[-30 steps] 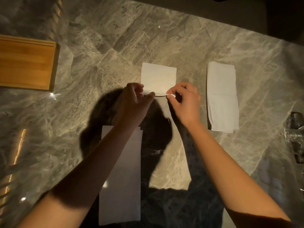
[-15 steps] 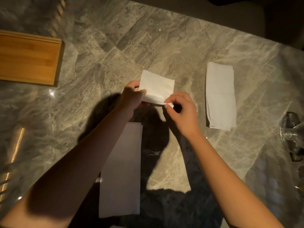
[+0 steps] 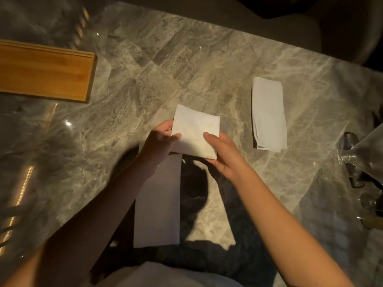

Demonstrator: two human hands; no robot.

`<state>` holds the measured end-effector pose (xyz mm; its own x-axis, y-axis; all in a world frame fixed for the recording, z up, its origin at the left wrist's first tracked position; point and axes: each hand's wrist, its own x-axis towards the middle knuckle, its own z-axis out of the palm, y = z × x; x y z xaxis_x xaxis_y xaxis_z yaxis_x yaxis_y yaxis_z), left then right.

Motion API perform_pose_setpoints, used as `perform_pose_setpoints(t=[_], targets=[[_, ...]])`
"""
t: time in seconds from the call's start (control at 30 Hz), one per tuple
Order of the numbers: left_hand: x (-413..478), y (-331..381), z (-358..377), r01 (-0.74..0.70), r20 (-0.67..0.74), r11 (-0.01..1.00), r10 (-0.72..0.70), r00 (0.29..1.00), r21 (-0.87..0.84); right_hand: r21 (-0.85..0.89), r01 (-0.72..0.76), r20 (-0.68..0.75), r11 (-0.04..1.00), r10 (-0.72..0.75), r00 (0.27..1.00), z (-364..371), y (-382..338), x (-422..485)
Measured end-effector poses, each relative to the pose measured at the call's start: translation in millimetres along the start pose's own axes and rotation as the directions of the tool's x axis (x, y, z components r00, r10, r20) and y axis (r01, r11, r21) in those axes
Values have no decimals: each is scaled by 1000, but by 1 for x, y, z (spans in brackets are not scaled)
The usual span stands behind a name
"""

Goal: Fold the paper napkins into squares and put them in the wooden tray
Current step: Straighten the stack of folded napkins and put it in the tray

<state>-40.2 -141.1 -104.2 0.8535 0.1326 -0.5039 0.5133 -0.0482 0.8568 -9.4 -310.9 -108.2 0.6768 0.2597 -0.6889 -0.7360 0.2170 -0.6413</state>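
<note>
Both hands pinch the folded napkin (image 3: 195, 133) above the marble table (image 3: 186, 65): left hand (image 3: 159, 145), blurred, at its left edge; right hand (image 3: 222, 154) cradles its right corner; wooden tray (image 3: 44, 74), cut off at the frame's left, seemingly empty.

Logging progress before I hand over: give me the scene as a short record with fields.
held item: folded square napkin, lifted off the table
left hand: grips its left edge
right hand: grips its right side, thumb on top
wooden tray: far left, no napkin visible in it
unfolded napkin: flat on marble table, under left forearm
napkin stack: right of the hands
glassware: right edge
</note>
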Motion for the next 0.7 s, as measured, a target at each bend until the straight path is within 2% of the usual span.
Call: perform_pose_setpoints(t=[0.23, 0.37, 0.47, 0.53, 0.6, 0.7], targets=[[-57, -31, -20, 85, 51, 995, -83, 995, -44, -16, -83, 58, 996, 84, 995, -3, 30, -36], [-91, -50, -36, 51, 104, 988, -67, 992, 147, -33, -165, 75, 986, 167, 983, -8, 53, -56], [-120, -71, -52, -123, 171, 928, 65, 983, 353, -41, -193, 82, 980, 196, 977, -13, 63, -67], [-133, -88, -65, -252, 211, 793, 159, 964, 554, -47, -195, 86, 980, 199, 976, -14, 67, -72], [-139, -103, -76, -391, 326, 569, 218, 920, 723, -61, -195, 95, 979, 200, 975, -12, 71, -76], [-140, -113, -83, -598, 559, 227, 217, 801, 769, -88, -190, 99, 978, 199, 975, -8, 76, -80]])
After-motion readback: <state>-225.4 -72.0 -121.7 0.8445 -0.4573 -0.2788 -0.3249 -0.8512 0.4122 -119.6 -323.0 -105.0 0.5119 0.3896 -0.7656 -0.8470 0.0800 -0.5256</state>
